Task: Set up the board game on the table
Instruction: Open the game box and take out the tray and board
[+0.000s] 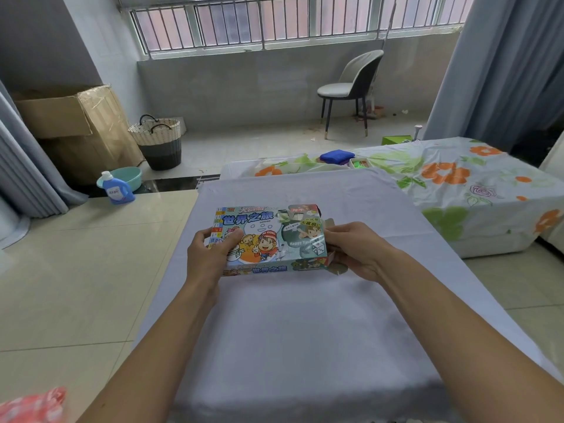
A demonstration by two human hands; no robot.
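Note:
A colourful board game box (268, 236) with cartoon figures and blue lettering is held just above the pale lilac tablecloth of the table (293, 331). My left hand (210, 251) grips the box's left end, thumb on top. My right hand (354, 248) holds the right end, where the cardboard end flaps stand open. What is inside the box is hidden.
A bed with a flowered sheet (457, 184) stands to the right, with a blue cloth (337, 155) and a small tray on it. On the floor to the left are a detergent bottle (115, 188), a basin, a woven basket (158, 141) and a cardboard box. A chair (351, 87) stands by the window.

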